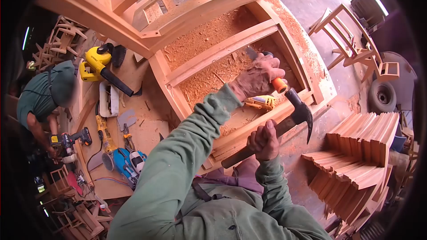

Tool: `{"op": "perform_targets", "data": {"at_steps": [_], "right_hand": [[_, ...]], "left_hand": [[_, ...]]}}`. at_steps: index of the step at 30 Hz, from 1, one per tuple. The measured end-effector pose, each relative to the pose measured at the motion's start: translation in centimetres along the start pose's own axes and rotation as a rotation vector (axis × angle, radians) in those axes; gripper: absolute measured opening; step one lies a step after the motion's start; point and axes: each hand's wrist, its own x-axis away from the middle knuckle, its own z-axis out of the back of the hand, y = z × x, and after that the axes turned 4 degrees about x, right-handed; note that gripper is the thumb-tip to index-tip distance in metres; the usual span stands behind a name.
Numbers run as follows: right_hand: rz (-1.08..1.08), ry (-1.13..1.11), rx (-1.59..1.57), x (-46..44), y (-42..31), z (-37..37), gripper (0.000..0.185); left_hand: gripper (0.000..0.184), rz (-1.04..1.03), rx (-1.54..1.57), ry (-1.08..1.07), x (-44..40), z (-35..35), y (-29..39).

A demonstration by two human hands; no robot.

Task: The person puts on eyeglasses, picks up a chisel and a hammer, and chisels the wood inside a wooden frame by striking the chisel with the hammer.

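Note:
My left hand (262, 73) is wrapped around an orange-handled chisel (279, 85), its butt end showing below the fist. A grey blade-like part shows beyond the fingers, over the wooden frame (222, 50). My right hand (265, 141) grips the dark handle of a claw hammer (302, 114). The hammer's face is close to the chisel's butt end; whether they touch, I cannot tell. A yellow tool (262, 102), partly hidden, lies inside the frame below my left hand. Wood shavings (209, 82) cover the surface within the frame.
Left on the bench are a yellow blower (98, 60), a blue power tool (124, 162) and a trowel-like blade (126, 119). A co-worker (46, 93) bends beside a cordless drill (71, 140). Stacked wooden pieces (356, 151), a tire (382, 97) and chair frames (347, 40) stand right.

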Motion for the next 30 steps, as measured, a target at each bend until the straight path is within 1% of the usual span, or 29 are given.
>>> {"op": "perform_targets", "data": {"at_steps": [1,3,5,9,18,21,24,30], "right_hand": [[-0.001,-0.010,-0.017,-0.8,-0.4,0.3,0.038],[-0.023,-0.035,-0.056,-2.0,-0.7,1.1,0.038],[-0.025,-0.033,-0.030,-2.7,-1.4,1.5,0.037],[-0.030,-0.032,-0.016,-3.8,-2.6,1.6,0.036],[-0.005,-0.022,-0.009,-4.8,-4.0,1.2,0.033],[0.023,-0.072,-0.027,-5.1,-3.6,1.9,0.032],[0.070,-0.089,-0.085,-5.5,-3.0,1.9,0.033],[0.034,-0.066,-0.137,-5.8,-1.8,1.4,0.036]], "left_hand": [[0.020,-0.021,-0.066,-0.011,-0.8,-0.6,-0.5],[0.022,-0.003,-0.074,0.002,-1.7,-2.0,-1.6],[0.025,0.005,-0.100,0.015,-2.5,-2.7,-2.1],[0.019,0.065,-0.143,-0.030,-3.4,-3.0,-1.9],[0.017,0.080,-0.141,-0.068,-4.7,-2.7,-2.4],[0.018,0.080,-0.130,-0.078,-4.6,-2.7,-2.7],[0.025,0.048,-0.129,-0.048,-4.5,-2.6,-3.3],[0.025,0.062,-0.046,-0.020,-4.6,-1.9,-2.9]]}}
